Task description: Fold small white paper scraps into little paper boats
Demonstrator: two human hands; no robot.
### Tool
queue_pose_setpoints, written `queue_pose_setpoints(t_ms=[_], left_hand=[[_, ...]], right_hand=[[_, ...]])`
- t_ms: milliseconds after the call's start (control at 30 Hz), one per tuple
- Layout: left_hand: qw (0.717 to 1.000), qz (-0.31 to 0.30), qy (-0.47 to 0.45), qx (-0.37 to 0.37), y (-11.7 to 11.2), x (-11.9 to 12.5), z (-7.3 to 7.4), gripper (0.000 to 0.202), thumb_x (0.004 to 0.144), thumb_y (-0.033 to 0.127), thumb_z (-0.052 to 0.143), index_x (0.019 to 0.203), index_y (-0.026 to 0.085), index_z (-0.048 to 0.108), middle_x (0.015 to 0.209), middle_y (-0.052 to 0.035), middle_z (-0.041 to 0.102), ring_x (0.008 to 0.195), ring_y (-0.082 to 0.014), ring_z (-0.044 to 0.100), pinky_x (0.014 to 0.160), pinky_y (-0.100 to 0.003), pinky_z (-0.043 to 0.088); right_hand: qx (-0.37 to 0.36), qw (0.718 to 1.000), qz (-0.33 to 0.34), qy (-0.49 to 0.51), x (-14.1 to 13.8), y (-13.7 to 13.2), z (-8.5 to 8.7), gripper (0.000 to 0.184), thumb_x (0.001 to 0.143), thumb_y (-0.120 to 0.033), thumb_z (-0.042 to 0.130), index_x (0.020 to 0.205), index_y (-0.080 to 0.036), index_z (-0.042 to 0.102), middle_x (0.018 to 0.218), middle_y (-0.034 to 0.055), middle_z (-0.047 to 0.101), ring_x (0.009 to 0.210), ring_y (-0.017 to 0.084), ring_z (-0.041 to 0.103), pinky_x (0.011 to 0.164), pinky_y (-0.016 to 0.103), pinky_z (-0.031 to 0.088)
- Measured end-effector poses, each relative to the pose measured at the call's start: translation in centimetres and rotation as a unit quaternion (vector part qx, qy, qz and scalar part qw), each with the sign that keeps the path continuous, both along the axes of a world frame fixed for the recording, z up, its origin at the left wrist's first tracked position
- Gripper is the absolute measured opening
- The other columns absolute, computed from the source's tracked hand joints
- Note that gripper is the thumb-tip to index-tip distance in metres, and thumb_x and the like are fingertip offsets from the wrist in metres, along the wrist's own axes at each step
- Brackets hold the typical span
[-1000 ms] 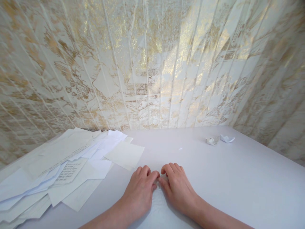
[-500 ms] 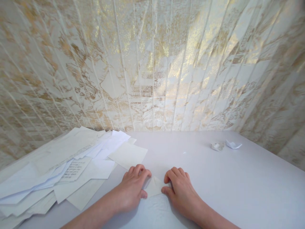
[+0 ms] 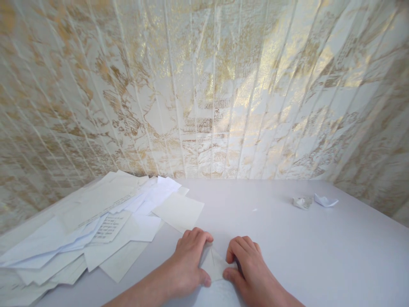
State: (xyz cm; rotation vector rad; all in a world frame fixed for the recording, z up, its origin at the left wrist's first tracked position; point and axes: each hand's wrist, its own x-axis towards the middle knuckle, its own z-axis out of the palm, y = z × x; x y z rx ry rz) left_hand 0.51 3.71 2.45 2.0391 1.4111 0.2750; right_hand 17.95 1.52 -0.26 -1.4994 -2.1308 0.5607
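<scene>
While I'm pressing this folded paper (image 3: 213, 265) flat near the tabletop's (image 3: 319, 256) front edge, my left hand (image 3: 188, 260) and right hand (image 3: 247, 266) are both lying fingers-down, pinning its sides; probably best keeping the corners lined up while creasing.

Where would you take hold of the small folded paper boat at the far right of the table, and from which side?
Pinch the paper boat by its raised middle peak, coming from above. It seems to sit upright on the table, with its thin side walls open, so a side squeeze would likely crush them. Approach from its right, since a crumpled paper scrap lies close on its left.
</scene>
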Motion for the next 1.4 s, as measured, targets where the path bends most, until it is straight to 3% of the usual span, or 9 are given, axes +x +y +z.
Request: queue_pose_setpoints(t_ms=[133,267,400,633,833,967,1133,1400], left_hand=[[1.0,-0.015,-0.012,0.007,0.0,0.1,-0.2,0.029,0.054,0.019,0.067,0.079,0.02,0.052,0.098,-0.0004,0.049,0.094,-0.0203,0.041,0.079,-0.03,0.033],[0.998,-0.026,-0.051,0.022,-0.1,0.4,-0.5,0.01,0.059,0.013,0.054,0.066,0.019,0.051,0.077,0.0027,0.051,0.079,-0.0155,0.045,0.069,-0.025,0.033],[0.994,-0.006,-0.111,0.001,-0.4,1.0,-0.9,0.01,0.06,0.011,0.047,0.066,0.019,0.049,0.059,0.0066,0.046,0.059,-0.0111,0.042,0.053,-0.022,0.029],[0.984,0.041,-0.17,-0.022,-0.2,1.5,-1.1,0.02,0.054,0.01,0.051,0.071,0.02,0.049,0.051,0.0094,0.04,0.051,-0.009,0.038,0.047,-0.02,0.025],[0.937,0.108,-0.31,-0.12,0.9,0.0,-1.1,0.029,0.052,0.015,0.057,0.076,0.021,0.042,0.05,0.01,0.047,0.043,-0.0078,0.04,0.042,-0.018,0.025],[0.906,0.15,-0.371,-0.138,1.1,-0.4,-0.7,0.025,0.055,0.015,0.056,0.075,0.02,0.043,0.045,0.0106,0.046,0.044,-0.0084,0.046,0.046,-0.019,0.029],[0.893,0.157,-0.399,-0.139,1.1,-0.3,-0.7,0.014,0.062,0.017,0.054,0.074,0.018,0.046,0.05,0.0072,0.053,0.057,-0.013,0.059,0.056,-0.022,0.034],[0.883,0.173,-0.421,-0.119,1.0,-0.1,-1.2,0.009,0.068,0.018,0.053,0.076,0.017,0.048,0.051,0.0059,0.054,0.055,-0.0114,0.056,0.057,-0.022,0.035]], right_hand=[[-0.001,1.0,0.018,0.015,0.0,0.1,0.0,0.019,0.062,-0.003,0.05,0.065,-0.019,0.042,0.073,0.0002,0.053,0.075,0.017,0.046,0.07,0.029,0.033],[-0.016,0.999,0.027,0.036,0.0,0.1,-0.3,0.018,0.063,-0.003,0.049,0.065,-0.019,0.043,0.07,-0.0009,0.053,0.072,0.015,0.048,0.068,0.026,0.035],[-0.022,0.998,0.017,0.051,0.0,0.0,-0.4,0.017,0.063,-0.004,0.048,0.069,-0.019,0.048,0.069,-0.0018,0.053,0.069,0.014,0.048,0.064,0.023,0.035],[-0.035,0.996,0.027,0.082,0.2,-0.1,0.4,0.013,0.068,-0.011,0.05,0.057,-0.017,0.051,0.06,-0.0022,0.051,0.062,0.013,0.046,0.062,0.024,0.034],[-0.099,0.977,-0.013,0.186,0.6,0.4,-0.2,0.011,0.069,-0.019,0.048,0.06,-0.015,0.052,0.059,-0.0031,0.044,0.057,0.011,0.039,0.053,0.022,0.031],[-0.104,0.967,-0.018,0.231,0.8,0.6,-0.5,0.015,0.071,-0.025,0.049,0.059,-0.016,0.047,0.058,-0.0041,0.037,0.055,0.01,0.033,0.05,0.021,0.028],[-0.101,0.962,-0.028,0.252,0.9,0.5,-0.5,0.019,0.071,-0.029,0.05,0.059,-0.016,0.045,0.057,-0.0047,0.035,0.054,0.01,0.032,0.049,0.021,0.027],[-0.127,0.934,-0.033,0.332,0.7,0.9,-1.0,0.022,0.076,-0.036,0.049,0.068,-0.016,0.047,0.057,-0.0048,0.04,0.052,0.009,0.034,0.046,0.02,0.026]])
